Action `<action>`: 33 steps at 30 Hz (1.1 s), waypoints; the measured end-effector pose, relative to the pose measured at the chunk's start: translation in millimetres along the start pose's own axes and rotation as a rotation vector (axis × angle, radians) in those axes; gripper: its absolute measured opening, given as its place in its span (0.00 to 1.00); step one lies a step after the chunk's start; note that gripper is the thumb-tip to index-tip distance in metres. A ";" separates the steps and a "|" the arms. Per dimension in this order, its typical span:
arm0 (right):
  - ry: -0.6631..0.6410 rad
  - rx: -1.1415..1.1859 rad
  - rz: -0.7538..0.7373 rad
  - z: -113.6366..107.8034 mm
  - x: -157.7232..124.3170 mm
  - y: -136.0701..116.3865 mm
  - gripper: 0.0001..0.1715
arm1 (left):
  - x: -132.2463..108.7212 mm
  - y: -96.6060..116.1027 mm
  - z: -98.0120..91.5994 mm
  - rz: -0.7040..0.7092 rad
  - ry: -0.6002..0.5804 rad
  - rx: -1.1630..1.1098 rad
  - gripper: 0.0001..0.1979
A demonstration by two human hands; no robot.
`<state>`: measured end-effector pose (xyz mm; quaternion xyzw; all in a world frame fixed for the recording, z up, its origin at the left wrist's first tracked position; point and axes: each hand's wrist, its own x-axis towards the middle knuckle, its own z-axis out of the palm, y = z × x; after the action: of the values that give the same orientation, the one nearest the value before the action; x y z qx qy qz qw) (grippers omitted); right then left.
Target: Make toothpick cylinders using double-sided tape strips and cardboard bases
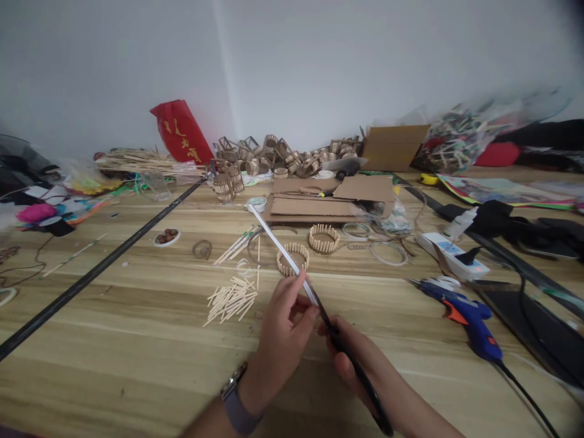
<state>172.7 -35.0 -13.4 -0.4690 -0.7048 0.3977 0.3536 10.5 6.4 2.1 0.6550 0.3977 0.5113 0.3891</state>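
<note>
My left hand (287, 322), with a watch on the wrist, pinches a narrow white tape-like strip (274, 237) between thumb and fingers. The strip slants up and away towards a small white roll (257, 204). At its near end it meets a long black strip (360, 368), which curves down towards me. The fingers of my right hand (356, 359) are closed round the black strip, just below my left hand. Beyond my hands stand two rings of short wooden sticks (323, 238). A pile of loose cut sticks (232, 299) lies left of my left hand.
A blue glue gun (469, 316) lies at the right, its cord trailing forward. Behind it is a white power strip (451, 255). Cardboard pieces (314, 207), a heap of small stick-ringed items (283, 158) and a red bag (182, 134) are at the back. A small dish (166, 237) holds brown beads.
</note>
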 end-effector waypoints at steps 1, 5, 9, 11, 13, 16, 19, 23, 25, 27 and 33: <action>-0.002 0.007 -0.001 0.2 -0.2 0.1 0.39 | -0.2 -0.1 -0.2 0.001 -0.002 -0.001 0.25; 0.008 0.003 0.000 0.8 -0.6 0.2 0.40 | -0.4 -1.1 -0.5 0.018 -0.005 -0.009 0.26; 0.045 -0.003 -0.011 3.1 -0.7 2.0 0.41 | -0.3 -2.1 0.2 0.004 -0.006 -0.017 0.26; 0.070 0.005 -0.019 5.0 -0.7 3.6 0.40 | -0.2 -2.2 0.7 -0.012 -0.005 -0.016 0.26; 0.084 0.003 -0.019 6.6 -0.6 4.5 0.40 | -0.2 -2.0 1.0 -0.024 -0.004 -0.019 0.27; 0.103 -0.003 -0.017 7.1 -0.4 3.7 0.41 | -0.3 -1.4 1.1 -0.040 -0.002 -0.020 0.26; 0.098 -0.018 0.003 6.3 0.5 3.5 0.42 | -0.6 -0.8 0.7 -0.051 -0.003 -0.022 0.26; 0.081 -0.003 0.018 8.8 1.6 11.8 0.42 | -0.2 -0.4 0.1 -0.060 -0.004 -0.021 0.26; 0.090 0.028 0.045 11.9 0.8 17.8 0.42 | 0.5 -0.3 0.1 -0.071 -0.001 -0.019 0.27; 0.100 0.073 0.117 14.7 -0.9 22.0 0.40 | 1.1 -0.5 0.3 -0.083 0.004 -0.018 0.26; 0.097 0.191 0.348 15.1 3.6 23.6 0.29 | 1.4 -1.3 1.1 -0.100 0.026 -0.023 0.26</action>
<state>167.4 -29.3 -40.5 -0.5667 -0.5543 0.4948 0.3561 11.6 8.1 1.2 0.6229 0.4291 0.5043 0.4166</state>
